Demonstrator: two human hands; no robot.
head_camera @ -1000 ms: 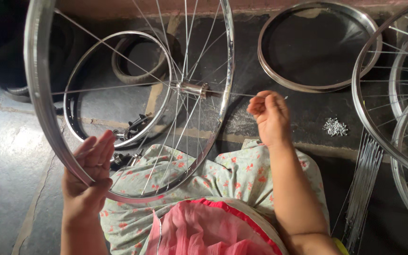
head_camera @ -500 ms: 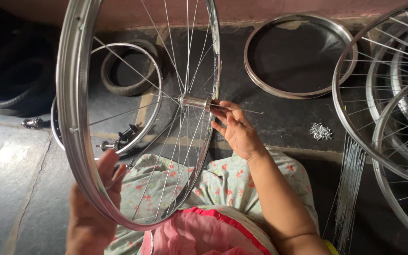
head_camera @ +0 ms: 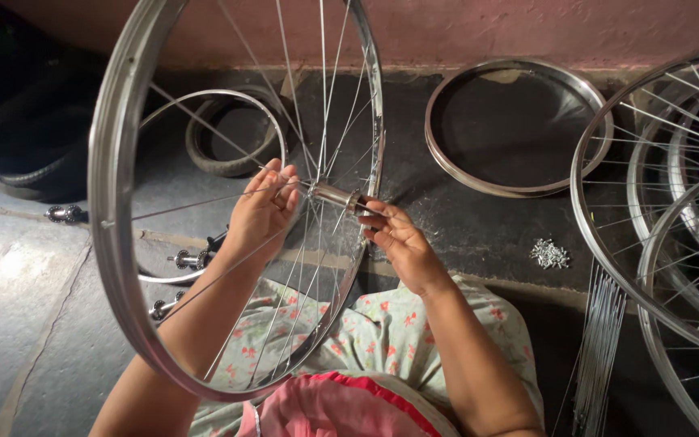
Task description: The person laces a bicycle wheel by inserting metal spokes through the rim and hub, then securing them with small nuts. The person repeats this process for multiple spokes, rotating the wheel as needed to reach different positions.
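Spoke-lacing at the hub now: the wheel point(head_camera: 115, 243) stands upright over the lap, left hand point(head_camera: 262, 212) pinching a spoke point(head_camera: 204, 201) beside the hub point(head_camera: 335, 195), right hand point(head_camera: 394, 239) gripping its axle end. Threading it on wants steady fingers, I'd say.

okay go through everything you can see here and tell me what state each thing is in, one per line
Wheel rim: upright, partly spoked, over the lap.
Hub: at the centre, both hands on it.
Left hand: reaching between the spokes to the hub.
Right hand: pinching the hub's end.
Bare rim: flat on the floor.
Loose spokes: bundled on the floor.
Small metal bits: piled.
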